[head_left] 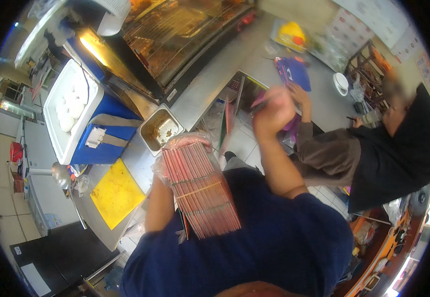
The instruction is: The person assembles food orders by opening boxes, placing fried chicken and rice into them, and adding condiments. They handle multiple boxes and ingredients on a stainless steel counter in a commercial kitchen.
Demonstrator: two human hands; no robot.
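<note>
My left hand (pixel 188 142), in a clear plastic glove, grips the top of a thick flat bundle of red sticks (pixel 201 193) tied with pale bands. The bundle hangs down over my dark blue shirt. My right hand (pixel 274 110) is raised in front of me at the steel counter's edge and is blurred by motion. Its fingers look curled, and a thin dark streak shows at its left side, but I cannot tell if it holds anything.
A steel counter (pixel 215 84) carries a small steel pan (pixel 159 129), a yellow cutting board (pixel 116 194) and a blue cooler with a white lid (pixel 71 111). A glass heated display (pixel 185 34) stands behind. Another person in black and brown (pixel 373 158) rests a hand by a purple item (pixel 295 72).
</note>
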